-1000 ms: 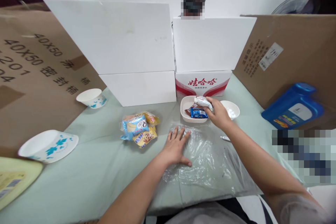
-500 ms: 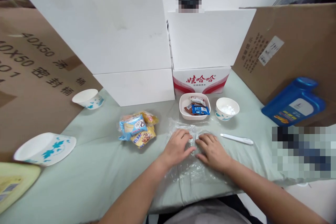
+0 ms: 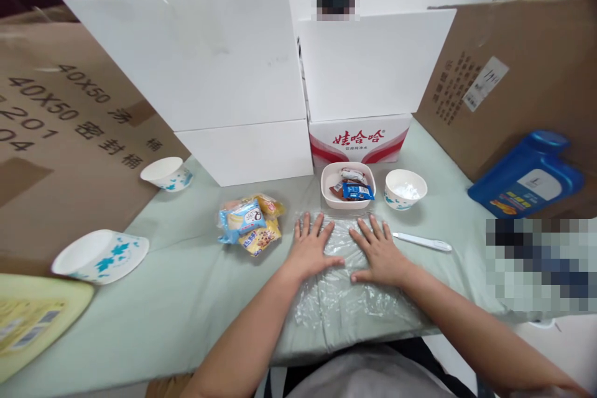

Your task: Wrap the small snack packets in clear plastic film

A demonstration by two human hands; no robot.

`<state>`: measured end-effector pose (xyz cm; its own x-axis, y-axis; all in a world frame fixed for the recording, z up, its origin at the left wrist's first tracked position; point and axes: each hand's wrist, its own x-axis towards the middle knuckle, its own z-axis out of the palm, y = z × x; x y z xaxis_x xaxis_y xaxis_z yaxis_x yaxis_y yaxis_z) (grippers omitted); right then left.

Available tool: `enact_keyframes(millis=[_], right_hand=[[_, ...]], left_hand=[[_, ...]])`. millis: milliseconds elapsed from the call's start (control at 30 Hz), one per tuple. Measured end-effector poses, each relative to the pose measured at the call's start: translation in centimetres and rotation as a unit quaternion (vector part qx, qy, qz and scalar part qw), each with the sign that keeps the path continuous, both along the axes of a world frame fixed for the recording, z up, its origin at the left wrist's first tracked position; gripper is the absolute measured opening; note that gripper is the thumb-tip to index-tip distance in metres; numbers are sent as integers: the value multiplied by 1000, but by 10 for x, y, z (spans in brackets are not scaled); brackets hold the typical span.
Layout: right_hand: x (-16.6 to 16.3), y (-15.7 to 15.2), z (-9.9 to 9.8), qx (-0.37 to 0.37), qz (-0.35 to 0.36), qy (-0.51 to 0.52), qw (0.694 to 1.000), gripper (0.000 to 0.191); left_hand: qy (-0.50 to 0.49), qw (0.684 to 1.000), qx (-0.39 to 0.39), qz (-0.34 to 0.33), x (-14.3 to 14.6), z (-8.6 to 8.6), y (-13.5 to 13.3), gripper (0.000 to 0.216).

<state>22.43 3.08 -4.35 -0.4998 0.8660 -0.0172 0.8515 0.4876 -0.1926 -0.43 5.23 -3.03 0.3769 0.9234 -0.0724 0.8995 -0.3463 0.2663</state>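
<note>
A clear plastic sheet is being pressed flat on the near middle of the green tablecloth by the left hand and right hand, fingers spread and released, nothing being grasped. A white dish of snacks is lying just beyond it.

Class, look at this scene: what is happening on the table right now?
A person presses both palms flat on a clear plastic bag spread on the green cloth. The left hand and right hand lie side by side, fingers spread. Beyond them sit a white dish of wrapped snacks, a paper bowl and a snack pile.
</note>
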Motion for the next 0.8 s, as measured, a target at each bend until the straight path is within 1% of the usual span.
enact_keyframes(millis=[67,133,167,200,233,267,300,333,367,400,433,500,533,567,633,700,767,800], right_hand=[[8,-4,16,17,6,19,1000,100],[21,-13,36,30,25,60,997,82],[29,-19,47,27,46,84,995,76],[36,-27,55,12,74,105,992,73],[44,-35,61,-12,105,120,987,73],[52,-43,64,-41,135,128,982,76],[59,-52,64,-73,159,129,976,78],[66,-60,61,-100,177,126,971,80],[72,-68,56,-119,185,122,968,79],[77,-76,51,-130,185,120,967,75],[81,-82,45,-135,179,118,967,67],[86,-92,39,-139,160,120,970,43],[88,-95,38,-142,151,127,970,33],[88,-97,40,-149,145,138,969,28],[87,-95,46,-160,137,173,962,25],[84,-86,52,-157,106,219,957,21],[79,-69,53,-137,37,260,955,20],[75,-58,52,-127,-7,276,953,21]], left_hand=[[-24,999,30,-2,-2,11,-7,88],[-69,995,75,-22,-7,25,-20,68],[-95,990,96,-40,-12,32,-28,57],[-119,985,111,-60,-17,38,-38,46],[-133,981,109,-85,-24,42,-49,39],[-135,980,80,-119,-31,44,-60,36],[-129,980,40,-146,-38,43,-71,39],[-121,979,6,-162,-46,40,-81,46],[-107,979,-23,-170,-53,36,-91,52],[-94,980,-42,-173,-60,31,-100,52],[-87,979,-55,-177,-66,26,-107,47],[-94,975,-67,-188,-75,20,-118,24],[-108,973,-69,-192,-78,20,-122,17],[-127,970,-73,-194,-81,21,-124,18],[-179,963,-92,-179,-83,28,-122,20],[-245,953,-118,-130,-82,36,-113,16],[-294,946,-124,-53,-80,41,-97,16],[-303,946,-115,-11,-79,41,-87,18]])
